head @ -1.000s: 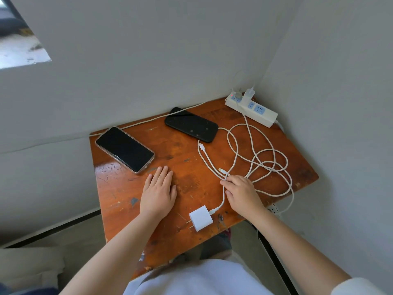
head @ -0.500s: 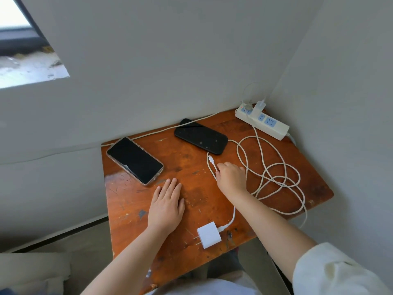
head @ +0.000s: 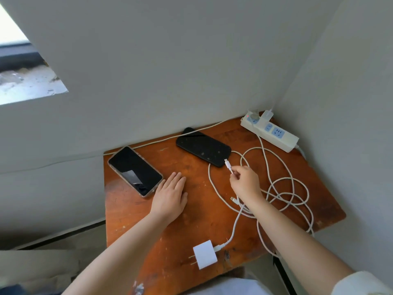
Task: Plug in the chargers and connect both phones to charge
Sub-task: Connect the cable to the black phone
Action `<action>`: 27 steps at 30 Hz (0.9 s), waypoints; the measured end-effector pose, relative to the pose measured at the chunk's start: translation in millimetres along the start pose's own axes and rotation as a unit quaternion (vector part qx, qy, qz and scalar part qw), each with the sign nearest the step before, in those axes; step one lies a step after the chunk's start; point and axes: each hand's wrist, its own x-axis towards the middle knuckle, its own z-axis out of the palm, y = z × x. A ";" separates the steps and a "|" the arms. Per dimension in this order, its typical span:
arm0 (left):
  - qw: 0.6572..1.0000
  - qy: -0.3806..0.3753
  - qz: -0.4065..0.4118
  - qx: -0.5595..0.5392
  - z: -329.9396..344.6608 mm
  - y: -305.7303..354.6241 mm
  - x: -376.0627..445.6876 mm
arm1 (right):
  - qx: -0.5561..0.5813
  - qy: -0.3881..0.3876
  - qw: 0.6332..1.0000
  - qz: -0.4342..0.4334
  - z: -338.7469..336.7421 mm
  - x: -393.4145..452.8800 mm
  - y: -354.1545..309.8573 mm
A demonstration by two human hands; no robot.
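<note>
Two phones lie face up on the wooden table [head: 212,271]: a clear-cased phone [head: 135,170] at the left and a black phone [head: 203,146] further back. My right hand [head: 244,184] pinches a white cable connector [head: 228,165], its tip just short of the black phone's near end. My left hand [head: 170,199] rests flat on the table beside the clear-cased phone. A white charger block [head: 205,254] lies loose near the front edge, prongs out, its cable ending in a free connector [head: 234,199]. A white power strip [head: 270,130] sits in the back right corner with a charger plugged in.
Loops of white cable [head: 287,188] lie tangled over the right half of the table. Grey walls close in behind and to the right. A thin cable [head: 165,140] runs along the back edge. The table's front and left edges drop to the floor.
My right hand has lifted the cable connector and carried it back toward the black phone's near end. My left hand stays flat on the table. The view has shifted.
</note>
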 end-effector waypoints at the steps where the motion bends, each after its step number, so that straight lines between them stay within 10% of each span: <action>1: 1.000 0.005 0.003 0.000 -4.3 5.0 9.2 | 0.017 0.002 1.000 0.008 -5.3 4.2 2.3; 10: 0.982 -0.101 0.109 0.115 -46.4 61.2 125.4 | -0.109 0.008 0.992 -0.063 -35.0 48.0 23.7; 16: 0.912 -0.243 0.181 0.276 -47.3 82.5 171.3 | -0.182 0.003 0.968 -0.174 -29.5 66.0 40.4; 27: 0.939 -0.214 0.205 0.177 -44.3 65.0 169.0 | -0.162 0.077 0.952 -0.248 -27.8 60.1 38.9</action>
